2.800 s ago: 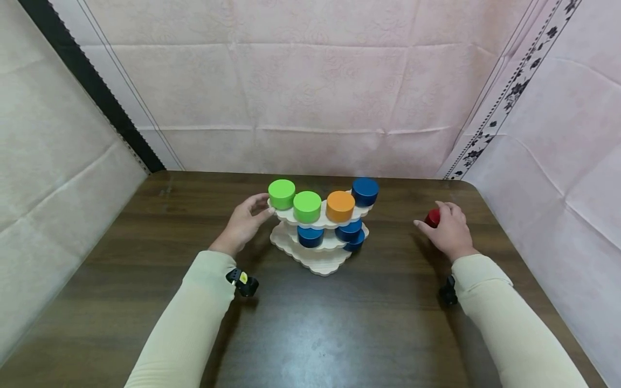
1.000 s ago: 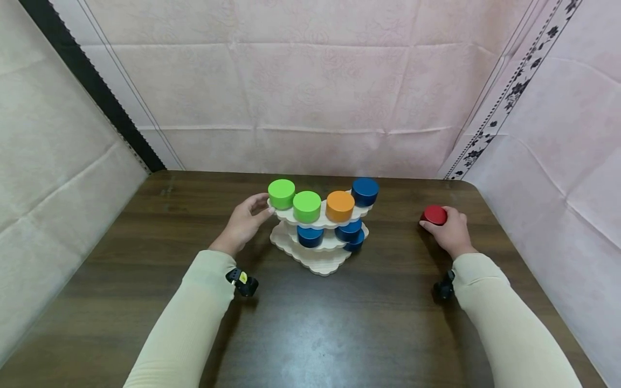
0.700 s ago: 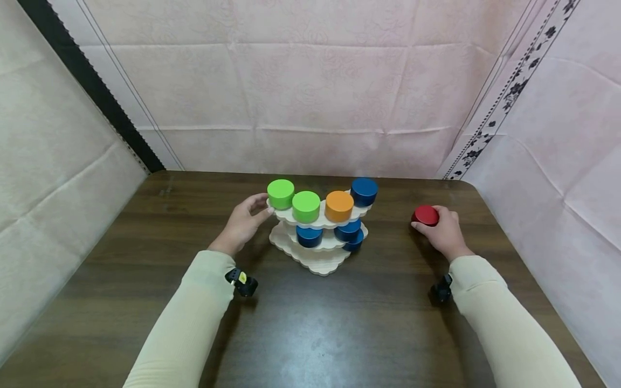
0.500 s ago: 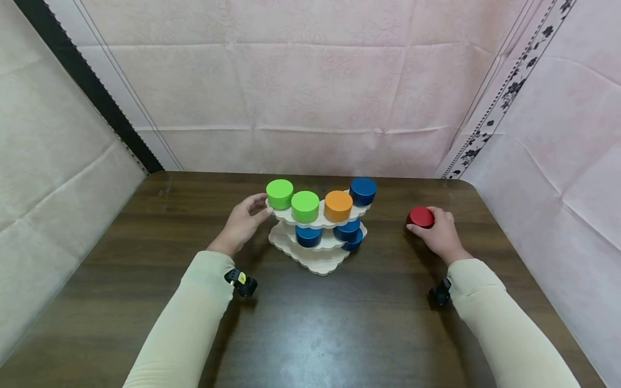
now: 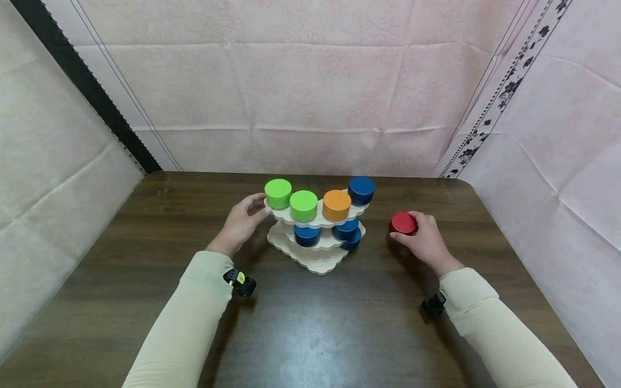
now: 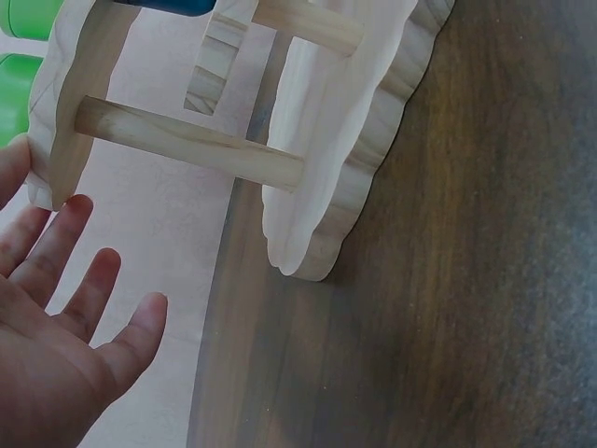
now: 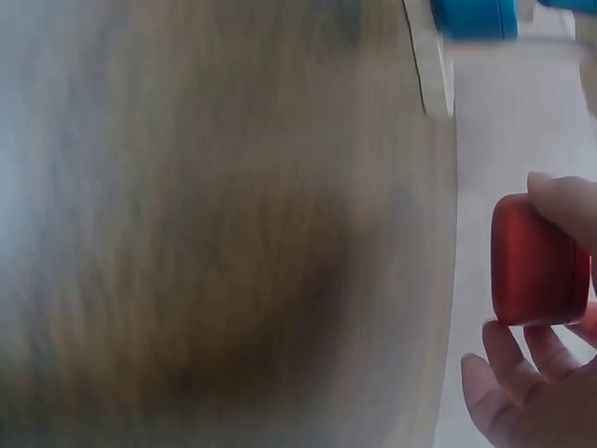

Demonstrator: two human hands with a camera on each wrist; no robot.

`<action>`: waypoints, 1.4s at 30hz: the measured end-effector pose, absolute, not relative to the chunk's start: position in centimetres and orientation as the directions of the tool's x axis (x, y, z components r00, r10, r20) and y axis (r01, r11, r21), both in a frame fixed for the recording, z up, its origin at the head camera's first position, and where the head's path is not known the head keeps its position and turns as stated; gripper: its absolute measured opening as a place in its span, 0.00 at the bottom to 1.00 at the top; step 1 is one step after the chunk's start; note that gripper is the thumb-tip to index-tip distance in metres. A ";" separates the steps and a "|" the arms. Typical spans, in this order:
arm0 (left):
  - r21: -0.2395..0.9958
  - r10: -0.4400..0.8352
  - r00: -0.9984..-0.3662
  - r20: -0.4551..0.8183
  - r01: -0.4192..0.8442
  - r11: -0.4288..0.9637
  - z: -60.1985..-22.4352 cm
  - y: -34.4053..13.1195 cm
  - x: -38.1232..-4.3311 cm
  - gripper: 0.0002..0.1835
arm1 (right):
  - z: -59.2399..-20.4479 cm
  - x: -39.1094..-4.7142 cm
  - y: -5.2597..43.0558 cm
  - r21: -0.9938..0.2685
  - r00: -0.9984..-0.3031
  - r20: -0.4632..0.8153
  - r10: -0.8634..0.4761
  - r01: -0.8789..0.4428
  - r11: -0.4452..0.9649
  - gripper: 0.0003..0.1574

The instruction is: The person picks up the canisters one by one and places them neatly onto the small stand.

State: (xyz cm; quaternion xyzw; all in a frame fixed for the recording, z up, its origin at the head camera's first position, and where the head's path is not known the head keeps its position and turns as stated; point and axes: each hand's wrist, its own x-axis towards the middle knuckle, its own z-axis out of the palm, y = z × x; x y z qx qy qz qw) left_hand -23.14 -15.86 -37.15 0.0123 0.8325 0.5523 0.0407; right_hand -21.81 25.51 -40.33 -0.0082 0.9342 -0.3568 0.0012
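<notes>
A tiered wooden stand with scalloped shelves stands mid-table. At its top tier's left corner, my left hand pinches the shelf edge between thumb and forefinger; the other fingers are spread in the left wrist view. Two green round containers, an orange one and a blue one sit on that tier. More blue containers are on the lower tiers, partly hidden. Right of the stand, my right hand grips a red round container by its sides, apart from the stand.
The dark wooden table is bounded by pale cloth at the back and on both sides. Each wrist wears a black camera, the left one and the right one.
My right hand has carried the red container left toward the stand, from near the table's right side. My left hand keeps its hold on the top shelf; the view shifts slightly.
</notes>
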 end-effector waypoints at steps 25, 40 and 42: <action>0.921 0.071 -0.995 -0.067 -0.035 0.388 -37.0 -15.9 -23.1 0.29 | -40.5 -17.6 21.2 -0.648 -0.996 -0.028 -0.082 -0.045 0.760 0.44; 0.925 0.071 -0.995 -0.070 -0.038 0.377 -37.0 -15.9 -23.1 0.29 | -40.9 -15.9 17.2 -0.641 -0.988 -0.020 -0.152 -0.104 0.760 0.42; 0.926 0.071 -0.995 -0.071 -0.039 0.376 -37.0 -16.0 -23.1 0.29 | -41.0 -15.8 16.7 -0.640 -0.987 -0.024 -0.158 -0.107 0.761 0.43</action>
